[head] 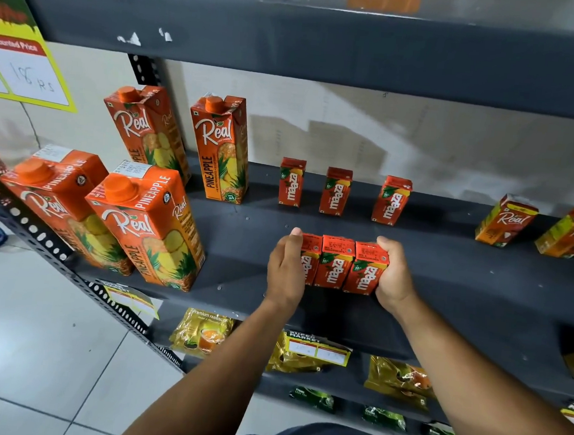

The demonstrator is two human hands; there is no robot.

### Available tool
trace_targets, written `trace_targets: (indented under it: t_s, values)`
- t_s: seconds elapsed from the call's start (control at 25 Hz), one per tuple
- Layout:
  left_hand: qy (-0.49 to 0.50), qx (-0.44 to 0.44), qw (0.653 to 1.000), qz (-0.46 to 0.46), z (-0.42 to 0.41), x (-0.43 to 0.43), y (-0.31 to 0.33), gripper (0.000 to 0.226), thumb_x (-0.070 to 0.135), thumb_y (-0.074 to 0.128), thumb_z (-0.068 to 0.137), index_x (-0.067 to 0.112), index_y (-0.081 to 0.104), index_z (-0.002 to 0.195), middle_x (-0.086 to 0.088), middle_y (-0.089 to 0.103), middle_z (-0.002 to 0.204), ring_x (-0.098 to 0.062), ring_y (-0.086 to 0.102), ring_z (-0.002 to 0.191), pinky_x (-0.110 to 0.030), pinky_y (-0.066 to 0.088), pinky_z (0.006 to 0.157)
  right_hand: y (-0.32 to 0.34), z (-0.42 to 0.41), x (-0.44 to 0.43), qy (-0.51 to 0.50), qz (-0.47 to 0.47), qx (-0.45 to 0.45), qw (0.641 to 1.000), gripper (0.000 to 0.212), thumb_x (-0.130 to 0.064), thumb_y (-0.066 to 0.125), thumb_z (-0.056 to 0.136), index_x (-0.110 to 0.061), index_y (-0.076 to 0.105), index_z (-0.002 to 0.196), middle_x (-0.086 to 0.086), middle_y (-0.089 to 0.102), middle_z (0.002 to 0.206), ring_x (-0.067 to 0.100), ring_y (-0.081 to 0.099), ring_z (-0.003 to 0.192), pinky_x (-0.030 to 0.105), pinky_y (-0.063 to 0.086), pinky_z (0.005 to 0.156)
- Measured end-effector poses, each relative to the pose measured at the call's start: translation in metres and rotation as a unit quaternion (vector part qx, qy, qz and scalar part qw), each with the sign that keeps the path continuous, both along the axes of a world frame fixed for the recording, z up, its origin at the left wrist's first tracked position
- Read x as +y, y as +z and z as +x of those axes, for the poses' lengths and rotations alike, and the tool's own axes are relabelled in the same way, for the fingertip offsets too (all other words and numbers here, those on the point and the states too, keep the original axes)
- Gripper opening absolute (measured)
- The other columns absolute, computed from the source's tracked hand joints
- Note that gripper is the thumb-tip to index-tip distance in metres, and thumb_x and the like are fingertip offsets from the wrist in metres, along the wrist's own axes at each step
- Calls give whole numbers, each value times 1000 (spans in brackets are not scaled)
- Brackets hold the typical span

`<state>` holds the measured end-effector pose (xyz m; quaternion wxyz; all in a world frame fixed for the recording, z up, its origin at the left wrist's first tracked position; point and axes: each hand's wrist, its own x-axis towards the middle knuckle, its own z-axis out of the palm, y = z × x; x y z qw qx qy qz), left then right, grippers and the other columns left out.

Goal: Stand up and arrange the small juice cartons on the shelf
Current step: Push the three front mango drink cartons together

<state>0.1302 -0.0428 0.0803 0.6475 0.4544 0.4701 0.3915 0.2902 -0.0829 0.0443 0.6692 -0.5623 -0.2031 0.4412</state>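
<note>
Three small red Maaza juice cartons (335, 264) stand upright, pressed side by side, near the front of the dark grey shelf (462, 286). My left hand (287, 267) grips the left end of this row and my right hand (392, 273) grips the right end, squeezing the three together. Behind them, three more small Maaza cartons (335, 192) stand upright and spaced apart along the back of the shelf. At the far right, two small Real cartons (507, 221) stand tilted.
Several tall Real pineapple cartons (147, 223) stand at the shelf's left end. An upper shelf (326, 45) overhangs. Yellow tea packets (202, 334) and green packets lie on lower shelves. A yellow price sign (22, 69) hangs at left. White tiled floor below left.
</note>
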Motion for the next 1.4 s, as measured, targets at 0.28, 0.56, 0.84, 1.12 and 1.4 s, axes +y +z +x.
trace_targets:
  t_s: [0.28, 0.56, 0.84, 1.12, 1.4]
  values:
    - [18, 10, 1000, 0, 4, -3, -1, 27, 47, 38, 99, 29, 50, 84, 0, 62, 91, -15, 64, 90, -29, 50, 73, -5, -1, -1, -18, 19, -7, 1000, 31, -42, 45, 81, -15, 58, 71, 0, 66, 61, 16, 68, 62, 31, 52, 63]
    - [26, 26, 999, 6, 4, -8, -2, 31, 50, 34, 99, 30, 52, 83, 0, 62, 93, -13, 63, 89, -26, 47, 69, -6, -1, -3, -25, 23, -10, 999, 29, -44, 49, 76, -16, 57, 71, 0, 64, 62, 17, 67, 63, 31, 52, 62]
    - [1, 32, 999, 3, -1, -7, -3, 33, 50, 35, 99, 28, 53, 82, -3, 63, 94, -18, 63, 94, -34, 51, 84, -6, -8, -10, -15, 37, -3, 999, 31, -44, 47, 77, -17, 58, 68, 0, 64, 60, 17, 67, 63, 31, 52, 61]
    - [-22, 53, 998, -14, -4, -4, -4, 29, 59, 34, 96, 36, 50, 84, -7, 62, 108, -20, 62, 103, -45, 47, 99, -1, -13, -15, -22, 34, -4, 999, 32, -45, 45, 79, -19, 59, 66, 1, 65, 61, 17, 67, 65, 33, 51, 64]
    - [-30, 36, 998, -33, -11, -13, -7, 34, 59, 37, 94, 31, 55, 88, -9, 63, 111, -18, 63, 100, -38, 49, 91, 1, -24, -28, -34, 17, 6, 999, 33, -46, 46, 76, -16, 58, 66, 1, 65, 59, 16, 67, 60, 29, 52, 58]
